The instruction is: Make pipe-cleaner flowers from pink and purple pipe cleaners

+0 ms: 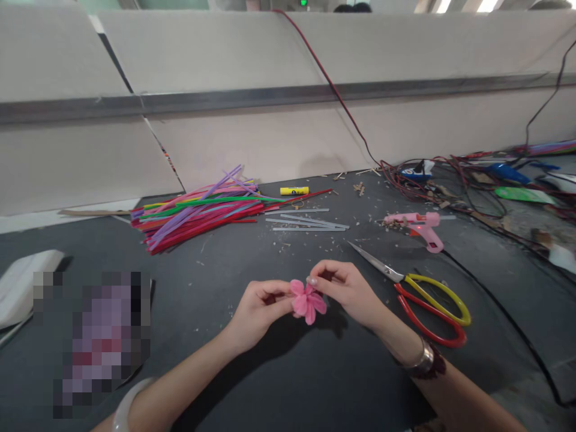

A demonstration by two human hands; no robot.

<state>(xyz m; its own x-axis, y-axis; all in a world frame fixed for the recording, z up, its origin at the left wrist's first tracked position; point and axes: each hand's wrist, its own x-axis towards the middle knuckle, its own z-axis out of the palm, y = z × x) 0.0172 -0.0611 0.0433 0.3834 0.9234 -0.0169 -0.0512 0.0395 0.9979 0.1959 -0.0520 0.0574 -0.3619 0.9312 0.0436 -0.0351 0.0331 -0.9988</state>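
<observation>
Between my two hands is a pink flower [309,304] with several fuzzy petals, held above the dark tabletop. My left hand [263,309] grips its left side between thumb and fingers. My right hand [344,288] pinches a petal at the flower's upper right. Fingers and petals hide the flower's back and centre. To the right of my right hand lie scissors [398,277] with one yellow and one red handle loop, blades towards the upper left. A bundle of coloured pipe cleaners [198,213] lies beyond my left hand.
Clear glue sticks [310,223] and a yellow tube [294,191] lie at the back. A pink glue gun [420,228] rests on the right, its black cord [504,318] running forward. Tangled wires [418,180] fill the back right. A white object [27,282] and a blurred-out item [101,336] sit left.
</observation>
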